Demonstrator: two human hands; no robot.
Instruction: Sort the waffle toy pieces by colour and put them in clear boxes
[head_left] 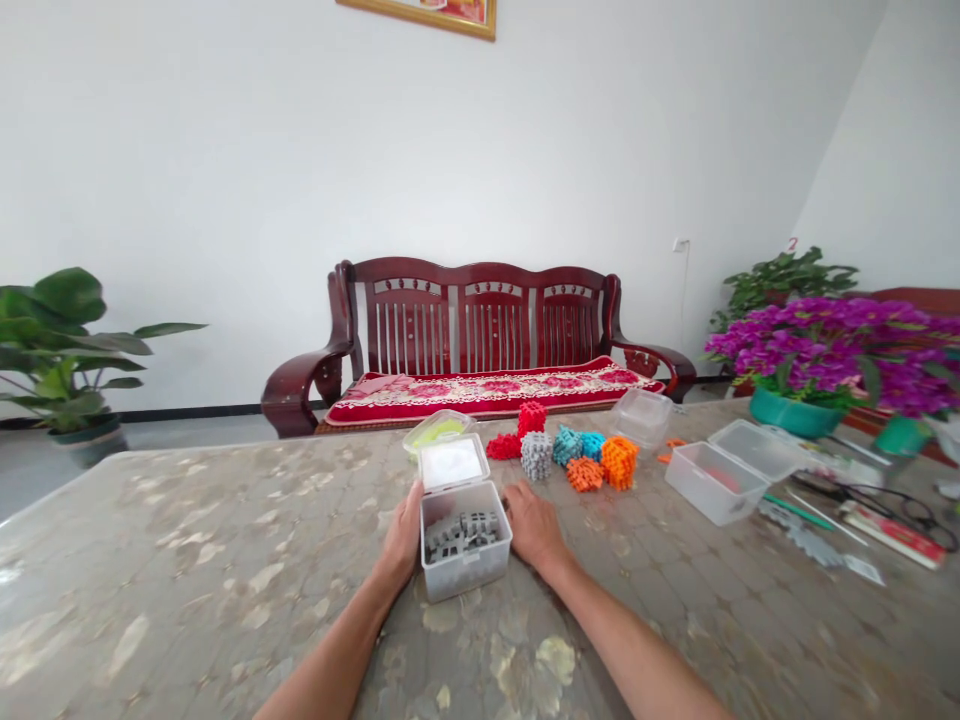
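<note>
A clear plastic box (466,577) with its hinged lid (453,462) raised stands on the table in front of me. Loose grey interlocking pieces (463,535) lie inside it. My left hand (403,540) grips the box along its left wall, the fingertips partly hidden behind it. On the other side, my right hand (534,525) has its fingers curled against the right rear corner of the box. Beyond that hand sit a grey block cube (536,456), red blocks (532,418), teal blocks (567,445) and an orange block cylinder (619,462).
Behind the box lies a container with yellow-green content (439,428). Another open plastic box (712,483) stands right, near glasses (911,515), a green pen (799,510) and joined grey pieces (802,535). Purple flowers (817,345) stand farther back. A wooden bench (487,310) is beyond the table.
</note>
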